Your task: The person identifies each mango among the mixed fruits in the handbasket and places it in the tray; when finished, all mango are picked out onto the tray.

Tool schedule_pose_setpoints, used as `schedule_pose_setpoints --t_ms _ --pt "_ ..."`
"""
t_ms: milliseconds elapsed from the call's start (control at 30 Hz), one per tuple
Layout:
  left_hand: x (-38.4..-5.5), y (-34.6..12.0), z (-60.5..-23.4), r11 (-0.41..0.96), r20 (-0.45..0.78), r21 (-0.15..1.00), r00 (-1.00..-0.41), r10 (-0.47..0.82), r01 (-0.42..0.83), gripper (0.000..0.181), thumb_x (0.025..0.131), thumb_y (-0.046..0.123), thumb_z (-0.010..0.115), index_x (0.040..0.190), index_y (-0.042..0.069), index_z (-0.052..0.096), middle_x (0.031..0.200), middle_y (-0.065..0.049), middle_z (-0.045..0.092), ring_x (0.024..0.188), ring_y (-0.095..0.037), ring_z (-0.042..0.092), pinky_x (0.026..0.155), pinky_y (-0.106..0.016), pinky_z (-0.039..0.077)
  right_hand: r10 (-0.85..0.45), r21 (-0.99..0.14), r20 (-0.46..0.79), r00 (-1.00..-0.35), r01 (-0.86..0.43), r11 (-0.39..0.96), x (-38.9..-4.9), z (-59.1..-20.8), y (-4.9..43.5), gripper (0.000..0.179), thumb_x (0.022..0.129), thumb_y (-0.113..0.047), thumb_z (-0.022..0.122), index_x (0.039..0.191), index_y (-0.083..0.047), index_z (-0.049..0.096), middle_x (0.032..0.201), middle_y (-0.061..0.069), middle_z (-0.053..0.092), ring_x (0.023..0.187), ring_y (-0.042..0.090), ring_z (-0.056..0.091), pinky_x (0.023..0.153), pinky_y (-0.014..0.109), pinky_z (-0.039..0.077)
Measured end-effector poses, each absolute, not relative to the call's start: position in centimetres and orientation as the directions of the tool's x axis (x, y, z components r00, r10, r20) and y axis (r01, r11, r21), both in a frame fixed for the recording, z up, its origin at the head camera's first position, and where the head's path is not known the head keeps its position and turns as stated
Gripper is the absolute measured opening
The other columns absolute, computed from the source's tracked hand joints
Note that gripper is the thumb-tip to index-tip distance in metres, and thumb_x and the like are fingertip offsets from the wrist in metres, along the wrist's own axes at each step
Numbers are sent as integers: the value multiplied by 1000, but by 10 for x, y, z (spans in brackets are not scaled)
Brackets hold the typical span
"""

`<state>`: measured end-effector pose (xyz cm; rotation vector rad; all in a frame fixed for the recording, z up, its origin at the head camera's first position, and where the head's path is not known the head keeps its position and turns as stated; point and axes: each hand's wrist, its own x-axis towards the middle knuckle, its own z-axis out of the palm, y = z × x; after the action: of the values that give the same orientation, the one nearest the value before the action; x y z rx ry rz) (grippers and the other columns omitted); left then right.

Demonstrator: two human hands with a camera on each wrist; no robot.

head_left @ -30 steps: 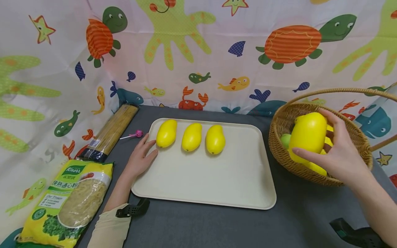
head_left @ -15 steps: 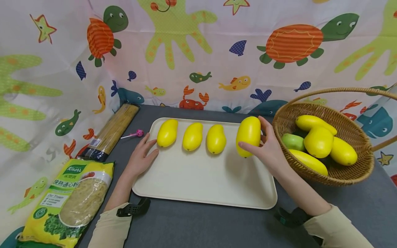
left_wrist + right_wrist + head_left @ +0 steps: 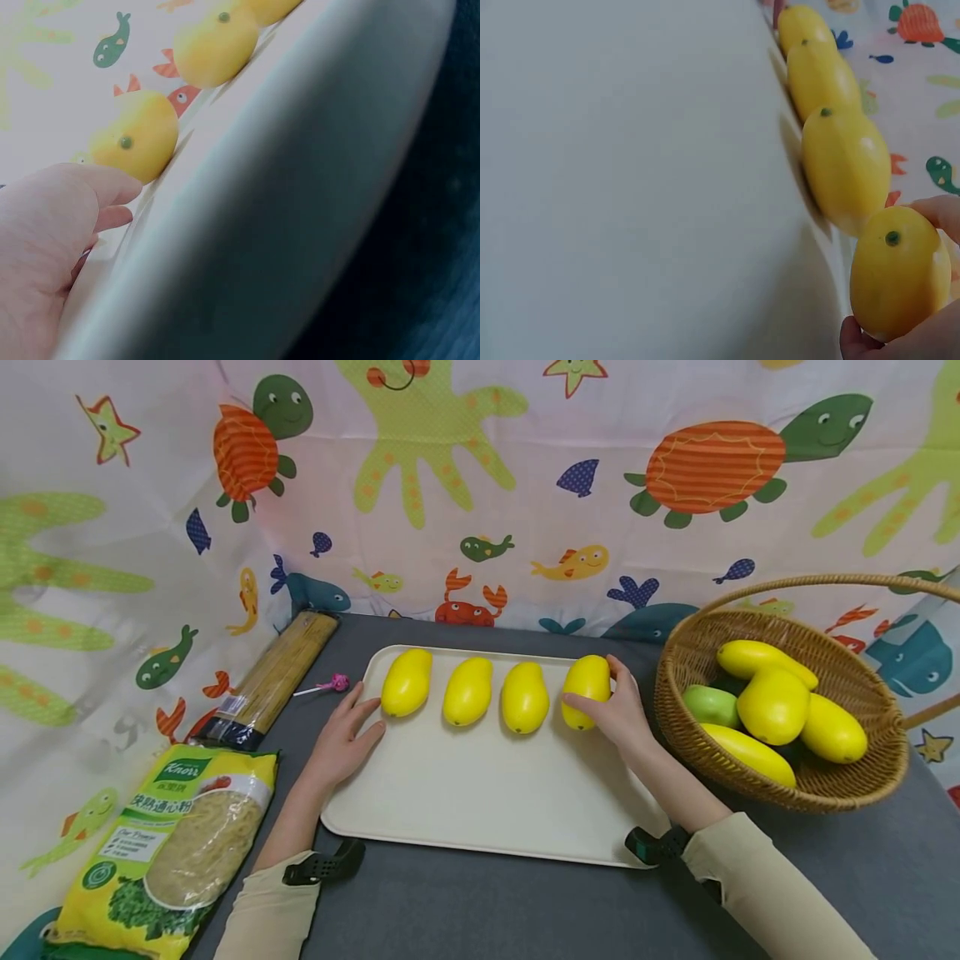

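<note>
Three yellow toy-like mangoes, among them the leftmost mango (image 3: 407, 683), the second mango (image 3: 468, 692) and the third mango (image 3: 525, 697), lie in a row along the back of the cream tray (image 3: 480, 802). At the row's right end my right hand (image 3: 628, 714) grips a fourth mango (image 3: 896, 270) between thumb and fingers. It is at the tray surface or just above; I cannot tell which. My left hand (image 3: 341, 743) rests on the tray's left rim with its fingers spread, fingertips beside the leftmost mango.
A wicker basket (image 3: 877, 777) at right holds several yellow mangoes and a green fruit (image 3: 711, 706). Left of the tray lie a lollipop (image 3: 337, 682), a pack of noodles (image 3: 277, 672) and a yellow Knorr bag (image 3: 168, 852). A printed cloth (image 3: 480, 460) hangs behind.
My right hand has carried a mango from the basket leftward over the tray, then lowered it beside the third mango. The left hand has stayed on the rim.
</note>
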<state>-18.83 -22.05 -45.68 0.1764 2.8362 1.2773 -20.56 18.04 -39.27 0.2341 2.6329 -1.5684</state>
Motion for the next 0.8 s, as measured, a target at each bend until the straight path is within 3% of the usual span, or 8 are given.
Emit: schedule_pose_setpoints --t_ms 533,800 --pt "-187 -221 -457 650 29 754 -993 114 96 52 100 29 55 145 6 46 163 -5 10 147 -35 11 112 -63 14 90 -713 -67 -994 111 692 -219 -409 183 100 80 -44 75 154 -5 18 153 22 21 134 39 28 108 56 30" --pt "-188 -220 -457 643 51 757 -992 113 113 50 99 26 56 143 5 48 162 -6 13 147 -34 14 112 -61 16 84 -690 -81 -993 117 714 -221 -414 182 100 83 -48 70 154 -5 14 153 25 16 130 40 30 105 56 32"
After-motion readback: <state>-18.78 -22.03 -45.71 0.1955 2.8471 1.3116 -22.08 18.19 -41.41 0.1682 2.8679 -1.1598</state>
